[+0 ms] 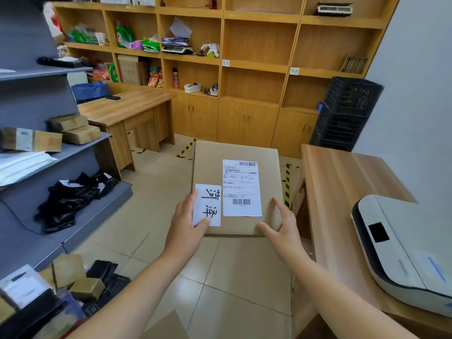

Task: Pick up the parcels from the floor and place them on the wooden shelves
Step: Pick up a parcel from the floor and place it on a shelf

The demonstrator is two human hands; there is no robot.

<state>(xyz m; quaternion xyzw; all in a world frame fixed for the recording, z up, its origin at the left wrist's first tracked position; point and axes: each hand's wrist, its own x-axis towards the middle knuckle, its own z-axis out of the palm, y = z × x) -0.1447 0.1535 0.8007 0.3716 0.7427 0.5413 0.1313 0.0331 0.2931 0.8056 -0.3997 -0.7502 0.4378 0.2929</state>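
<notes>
A flat brown cardboard parcel [210, 165] with a white shipping label and a smaller handwritten label is held level in front of me, above the tiled floor. My left hand [187, 223] grips its near left corner, thumb on the handwritten label. My right hand [285, 223] grips its near right corner, thumb on top. The wooden shelves [259, 42] fill the far wall; several compartments on the right side hold nothing. More parcels, small boxes and black bags [80, 282], lie on the floor at lower left.
A grey metal rack [73, 152] with boxes and black bags stands on the left. A wooden desk [127, 106] is ahead left. A wooden counter [342, 182] with a white machine [411, 250] is on the right. Black crates [347, 113] stand stacked far right.
</notes>
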